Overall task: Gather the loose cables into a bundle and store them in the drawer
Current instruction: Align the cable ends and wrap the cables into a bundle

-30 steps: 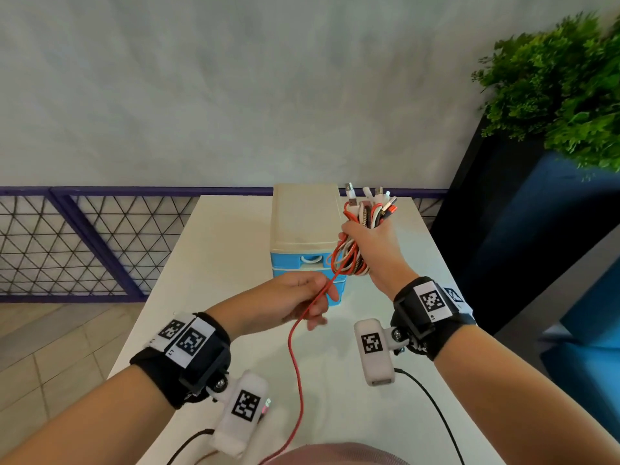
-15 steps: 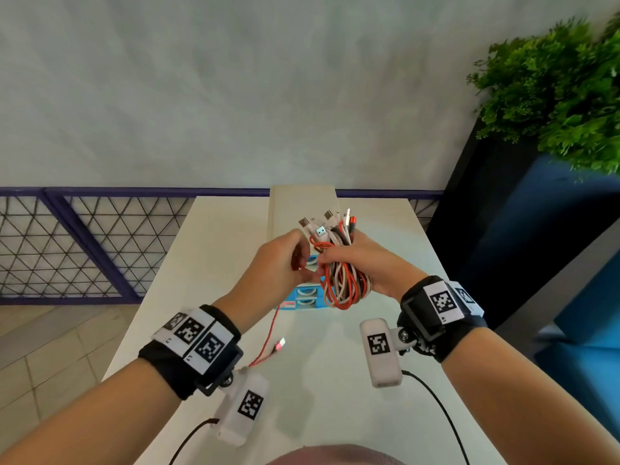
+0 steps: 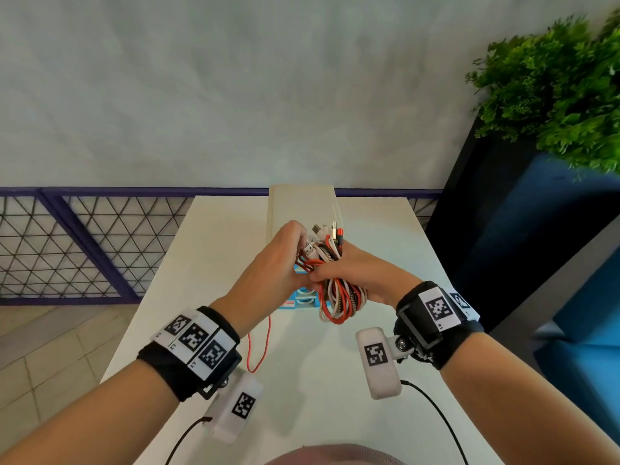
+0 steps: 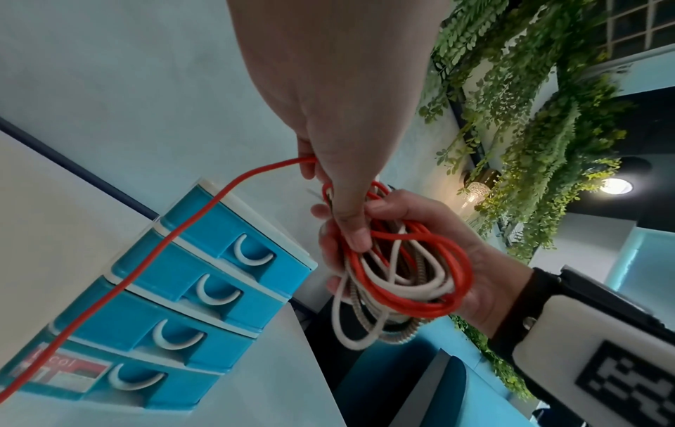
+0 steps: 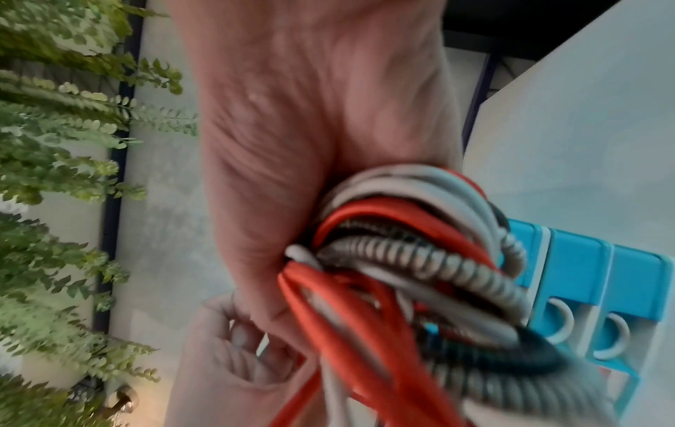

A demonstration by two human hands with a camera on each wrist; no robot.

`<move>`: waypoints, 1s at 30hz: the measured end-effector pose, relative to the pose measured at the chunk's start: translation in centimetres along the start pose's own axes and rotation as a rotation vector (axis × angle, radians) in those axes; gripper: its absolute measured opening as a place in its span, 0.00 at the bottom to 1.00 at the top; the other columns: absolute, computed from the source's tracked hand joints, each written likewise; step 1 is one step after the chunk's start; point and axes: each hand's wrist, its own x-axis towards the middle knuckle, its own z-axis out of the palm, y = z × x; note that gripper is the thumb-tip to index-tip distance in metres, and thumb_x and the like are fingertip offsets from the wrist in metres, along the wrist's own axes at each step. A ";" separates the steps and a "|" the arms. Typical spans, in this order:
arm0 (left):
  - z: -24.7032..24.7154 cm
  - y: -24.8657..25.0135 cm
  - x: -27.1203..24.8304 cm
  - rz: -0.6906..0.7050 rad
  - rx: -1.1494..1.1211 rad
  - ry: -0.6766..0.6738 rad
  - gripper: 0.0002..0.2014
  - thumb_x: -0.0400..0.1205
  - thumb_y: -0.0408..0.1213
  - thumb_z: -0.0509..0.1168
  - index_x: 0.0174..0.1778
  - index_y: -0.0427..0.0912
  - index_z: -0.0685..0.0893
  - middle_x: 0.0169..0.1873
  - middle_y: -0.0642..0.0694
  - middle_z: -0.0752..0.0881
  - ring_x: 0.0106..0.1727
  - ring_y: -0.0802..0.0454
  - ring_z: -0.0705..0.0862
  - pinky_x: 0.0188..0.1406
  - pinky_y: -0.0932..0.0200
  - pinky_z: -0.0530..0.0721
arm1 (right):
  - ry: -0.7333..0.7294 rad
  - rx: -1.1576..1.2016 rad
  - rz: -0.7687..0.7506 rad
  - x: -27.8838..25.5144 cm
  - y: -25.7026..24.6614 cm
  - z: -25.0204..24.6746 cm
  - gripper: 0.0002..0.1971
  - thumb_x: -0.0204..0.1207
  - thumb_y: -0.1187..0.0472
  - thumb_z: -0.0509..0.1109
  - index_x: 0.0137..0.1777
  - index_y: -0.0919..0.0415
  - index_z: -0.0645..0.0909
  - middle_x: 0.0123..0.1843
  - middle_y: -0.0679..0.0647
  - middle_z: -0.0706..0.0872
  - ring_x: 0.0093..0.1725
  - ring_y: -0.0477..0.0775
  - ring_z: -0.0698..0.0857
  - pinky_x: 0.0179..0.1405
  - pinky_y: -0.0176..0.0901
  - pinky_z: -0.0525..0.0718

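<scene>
My right hand (image 3: 339,273) grips a bundle of red, white and braided cables (image 3: 335,298) in front of the blue drawer unit (image 3: 303,298); plug ends stick up above the fist. My left hand (image 3: 288,253) is against the bundle and pinches a red cable (image 4: 233,182). That cable's tail (image 3: 265,344) hangs in a loop below the left wrist. In the left wrist view the left hand's (image 4: 343,185) thumb presses onto the coils (image 4: 402,277) held by the right hand (image 4: 449,231). All the drawers (image 4: 204,291) show shut fronts.
The drawer unit stands at the back middle of a white table (image 3: 208,263). A dark planter with green plants (image 3: 553,95) is close on the right. A purple mesh railing (image 3: 84,246) runs behind and to the left. Black wrist-camera leads (image 3: 432,407) hang by my forearms.
My left hand has come up from the table side to the bundle, drawing the red cable with it. The long red tail has shortened to a hanging loop. The right hand has lowered slightly.
</scene>
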 end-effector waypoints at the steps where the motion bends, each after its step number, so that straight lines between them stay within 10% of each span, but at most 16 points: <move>1: -0.1 0.0 -0.1 0.005 -0.018 -0.012 0.29 0.63 0.41 0.81 0.43 0.48 0.64 0.34 0.57 0.70 0.32 0.63 0.69 0.27 0.65 0.71 | -0.066 0.022 0.018 -0.1 0.1 0.0 0.07 0.74 0.73 0.71 0.50 0.66 0.80 0.35 0.60 0.85 0.38 0.54 0.88 0.51 0.50 0.89; 6: 0.0 0.1 -0.2 -0.029 -0.130 -0.111 0.31 0.63 0.38 0.82 0.47 0.43 0.65 0.34 0.56 0.72 0.30 0.65 0.70 0.28 0.69 0.73 | -0.185 -0.010 0.065 -0.3 0.4 -0.5 0.04 0.75 0.70 0.70 0.48 0.68 0.81 0.35 0.62 0.84 0.39 0.59 0.86 0.51 0.54 0.86; 14: -1.8 -2.0 0.1 -0.321 -0.311 -0.319 0.04 0.82 0.38 0.65 0.47 0.48 0.75 0.41 0.48 0.84 0.30 0.53 0.79 0.41 0.48 0.86 | 0.039 -0.075 0.043 -0.4 1.4 -2.6 0.05 0.76 0.69 0.70 0.43 0.59 0.81 0.28 0.50 0.87 0.27 0.46 0.86 0.33 0.39 0.86; 16: -2.3 -2.4 -0.1 -0.458 -0.381 -0.437 0.11 0.87 0.40 0.56 0.49 0.41 0.82 0.35 0.47 0.84 0.25 0.57 0.74 0.39 0.52 0.86 | 0.146 -0.020 0.002 -0.2 1.7 -3.1 0.05 0.76 0.69 0.71 0.45 0.59 0.80 0.29 0.50 0.87 0.28 0.45 0.86 0.31 0.37 0.85; 24: -2.3 0.0 0.2 -0.800 -1.016 -0.447 0.08 0.83 0.37 0.62 0.43 0.42 0.85 0.29 0.51 0.85 0.28 0.60 0.84 0.34 0.65 0.88 | 0.350 0.097 -0.103 1.8 3.8 -2.5 0.26 0.70 0.45 0.78 0.62 0.59 0.77 0.47 0.54 0.90 0.49 0.54 0.91 0.54 0.49 0.88; 30: -0.9 2.5 0.7 -0.774 -0.963 -0.505 0.06 0.78 0.38 0.69 0.39 0.41 0.89 0.29 0.49 0.89 0.28 0.61 0.87 0.29 0.69 0.87 | 0.379 0.115 -0.118 2.3 3.5 -0.5 0.44 0.61 0.27 0.73 0.71 0.53 0.70 0.61 0.55 0.86 0.60 0.55 0.87 0.66 0.59 0.83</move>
